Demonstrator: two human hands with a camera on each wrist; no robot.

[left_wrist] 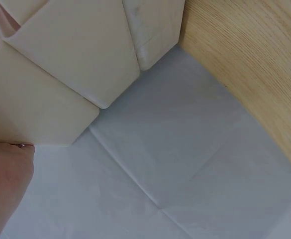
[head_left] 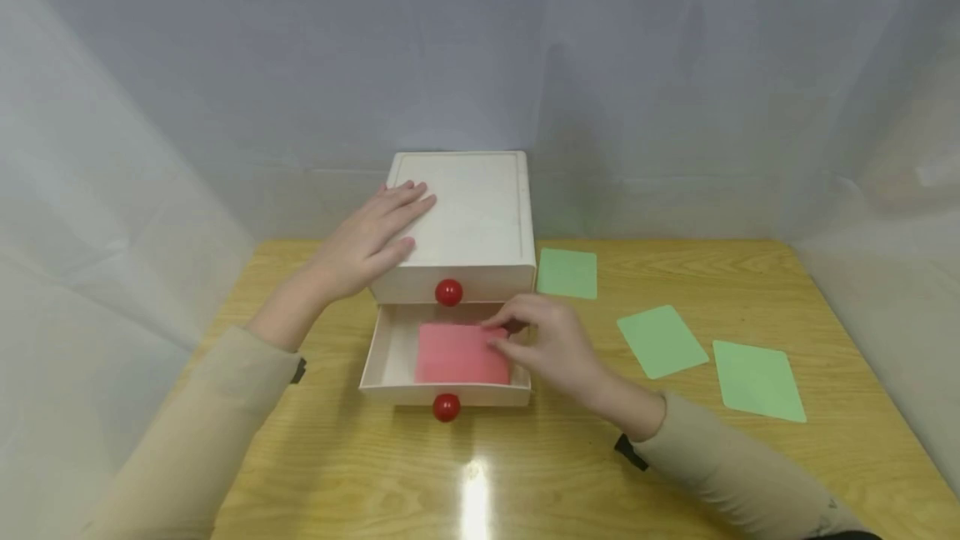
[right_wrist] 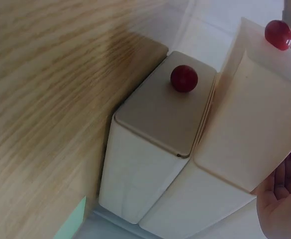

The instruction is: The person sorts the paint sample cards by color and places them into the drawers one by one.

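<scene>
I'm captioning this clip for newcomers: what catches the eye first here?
The pink card in the open lower drawer of the small white chest, pinched by the right hand. The left hand rests flat on the chest's top, and three green cards lie on the table.

Wooden table [head_left: 337, 473] carries white drawer box [head_left: 465, 215] at its back edge, three green cards [head_left: 661, 340] lying flat toward its right edge.

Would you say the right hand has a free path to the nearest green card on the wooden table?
Probably yes: the right hand is at the open drawer, and only bare wooden table separates it from the nearest green card.
</scene>
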